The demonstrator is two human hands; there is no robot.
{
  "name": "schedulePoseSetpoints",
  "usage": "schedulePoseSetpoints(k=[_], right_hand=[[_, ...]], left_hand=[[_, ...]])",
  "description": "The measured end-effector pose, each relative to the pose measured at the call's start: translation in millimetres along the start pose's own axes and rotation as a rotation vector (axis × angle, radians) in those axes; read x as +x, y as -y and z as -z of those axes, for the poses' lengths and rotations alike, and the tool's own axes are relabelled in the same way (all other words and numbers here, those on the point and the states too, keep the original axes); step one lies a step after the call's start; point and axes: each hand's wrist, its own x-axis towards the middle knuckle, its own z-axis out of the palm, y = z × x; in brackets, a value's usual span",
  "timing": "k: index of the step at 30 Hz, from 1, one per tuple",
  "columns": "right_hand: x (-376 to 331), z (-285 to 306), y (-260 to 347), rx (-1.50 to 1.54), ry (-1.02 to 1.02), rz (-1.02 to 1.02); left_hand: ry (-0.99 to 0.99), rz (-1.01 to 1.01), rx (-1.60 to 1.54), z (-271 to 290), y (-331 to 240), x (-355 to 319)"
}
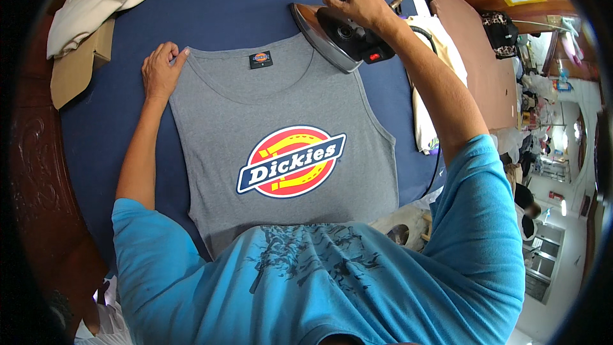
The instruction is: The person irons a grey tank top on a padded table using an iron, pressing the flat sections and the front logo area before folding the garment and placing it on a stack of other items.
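A grey tank top point(214, 134) lies spread out on a dark blue padded surface point(115, 147). On its chest is a large red, yellow and blue printed emblem point(292, 161), and a small dark label shows at the neck. With fingers bent and thumb at the strap's corner, my left hand point(163, 70) pinches the left shoulder. My right hand point(362, 5) is wrapped round the handle of a clothes iron point(329, 41). The iron rests at the right shoulder strap, its metal edge covering part of it. A red light glows on its heel. The shirt's bottom hem is hidden behind my body.
A cream cloth point(92, 3) lies over an open cardboard box point(83, 64) at the far left. Pale folded fabric point(424, 115) sits right of the shirt, and a dark cord point(436, 169) hangs near it. Beyond is a brown board point(482, 76).
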Motion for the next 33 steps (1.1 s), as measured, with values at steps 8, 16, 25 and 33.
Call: schedulePoseSetpoints(k=[8, 16, 25, 33], right_hand=[[7.2, -6.3, 2.3, 0.008, -0.002, 0.016], [-4.3, -5.0, 13.4, 0.040, 0.039, 0.049], [-18.2, -2.4, 1.1, 0.005, -0.075, -0.226], [-14.9, 2.8, -14.3, 0.021, -0.092, -0.374]], left_hand=[[-0.004, 0.000, 0.017, 1.0, 0.1, 2.4], [0.005, 0.001, 0.014, -2.1, -1.4, -1.2], [0.015, 0.035, -0.001, 5.1, -3.8, 0.8], [0.009, 0.007, 0.011, -1.7, 0.4, 1.4]])
